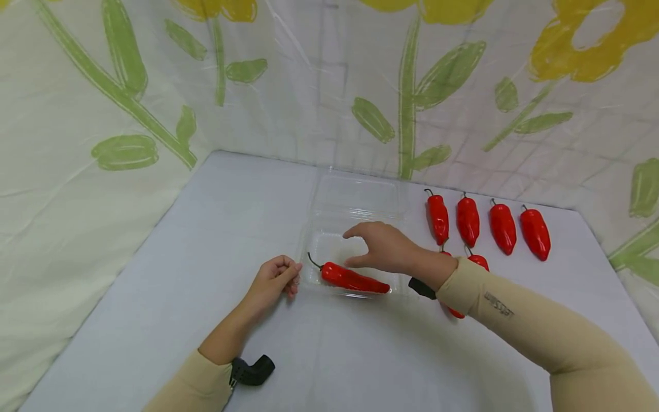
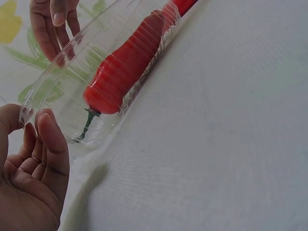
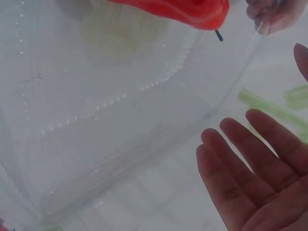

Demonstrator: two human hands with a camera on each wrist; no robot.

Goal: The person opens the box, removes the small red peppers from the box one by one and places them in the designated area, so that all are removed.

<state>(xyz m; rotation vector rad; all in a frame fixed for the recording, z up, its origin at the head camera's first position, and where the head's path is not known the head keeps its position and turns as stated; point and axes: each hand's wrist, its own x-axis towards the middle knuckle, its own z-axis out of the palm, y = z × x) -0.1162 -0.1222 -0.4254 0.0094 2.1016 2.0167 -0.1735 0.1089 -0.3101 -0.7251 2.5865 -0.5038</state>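
A clear plastic clamshell container (image 1: 325,243) lies on the table with its lid (image 1: 358,193) folded back. One long red pepper (image 1: 354,279) with a dark green stem lies inside, along the near wall. My left hand (image 1: 274,278) pinches the container's left rim between thumb and finger, as the left wrist view shows. Above the container hovers my right hand (image 1: 386,247), thumb and fingers spread apart with nothing between them. In the right wrist view its fingers (image 3: 260,159) are extended, apart from the pepper.
Several red peppers stand in a row at the back right, among them a rightmost pepper (image 1: 535,233). More, such as a partly covered pepper (image 1: 479,261), lie under the right forearm. A flowered curtain (image 1: 309,86) hangs behind the white table (image 1: 247,206).
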